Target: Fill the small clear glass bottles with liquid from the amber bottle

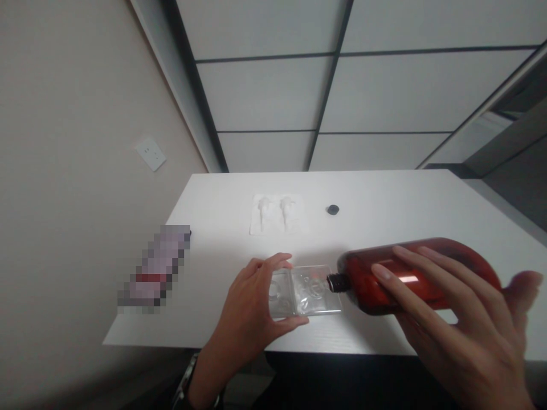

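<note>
Two items gripped at the near part of a white bench (239,196). In the left hand (243,302), a clear plastic case (310,291), pinched from both sides, with the left fingers (276,263) closed over its upper edge and the thumb (294,322) pressed along its lower edge. Whether the case rested on the bench or sat just above it, impossible to tell. In the right hand (461,324), a red bottle (363,287), tilted almost flat on its side, with the right fingers (427,274) spread and curled across its body. Its black threaded neck (337,282), uncapped, pointed left, just beside the case, with any contact hard to judge. On the left wrist, a dark wristwatch (186,381). Farther up the bench, a white tray (256,225) with two white pumps (287,213), and to its right a small round black cap (333,209), both well apart from the hands. At the bench's left edge, a pixelated object (156,267) with a red band, too blurred to name. Beyond, a beige wall (64,142) with a white socket (150,154), and white panels (265,94) in dark frames.
</note>
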Demonstrator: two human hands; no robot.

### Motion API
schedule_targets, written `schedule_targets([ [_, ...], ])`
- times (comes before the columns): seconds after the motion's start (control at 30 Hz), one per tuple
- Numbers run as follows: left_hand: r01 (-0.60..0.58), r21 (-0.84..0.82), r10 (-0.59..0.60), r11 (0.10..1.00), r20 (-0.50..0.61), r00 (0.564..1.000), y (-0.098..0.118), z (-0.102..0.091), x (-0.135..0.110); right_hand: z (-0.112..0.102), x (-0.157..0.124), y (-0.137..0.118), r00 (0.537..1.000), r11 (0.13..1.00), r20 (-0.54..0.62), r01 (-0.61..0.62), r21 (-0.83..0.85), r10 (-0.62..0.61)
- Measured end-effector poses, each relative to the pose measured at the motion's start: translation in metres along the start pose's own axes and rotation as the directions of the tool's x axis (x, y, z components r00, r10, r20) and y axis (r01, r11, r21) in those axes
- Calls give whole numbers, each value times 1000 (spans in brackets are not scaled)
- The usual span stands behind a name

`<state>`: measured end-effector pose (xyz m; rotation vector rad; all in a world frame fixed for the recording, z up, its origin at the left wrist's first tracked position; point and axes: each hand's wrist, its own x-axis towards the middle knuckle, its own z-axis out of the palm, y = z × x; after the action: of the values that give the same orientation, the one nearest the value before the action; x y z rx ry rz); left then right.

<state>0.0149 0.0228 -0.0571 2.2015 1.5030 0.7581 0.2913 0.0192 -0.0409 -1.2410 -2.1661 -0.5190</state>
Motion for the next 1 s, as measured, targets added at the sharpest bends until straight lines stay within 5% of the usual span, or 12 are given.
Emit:
schedule_targets([
  [1.0,25,-21,-25,999,20,999,2,0,1,-5,-6,13,998,998,29,55,-27,-54],
])
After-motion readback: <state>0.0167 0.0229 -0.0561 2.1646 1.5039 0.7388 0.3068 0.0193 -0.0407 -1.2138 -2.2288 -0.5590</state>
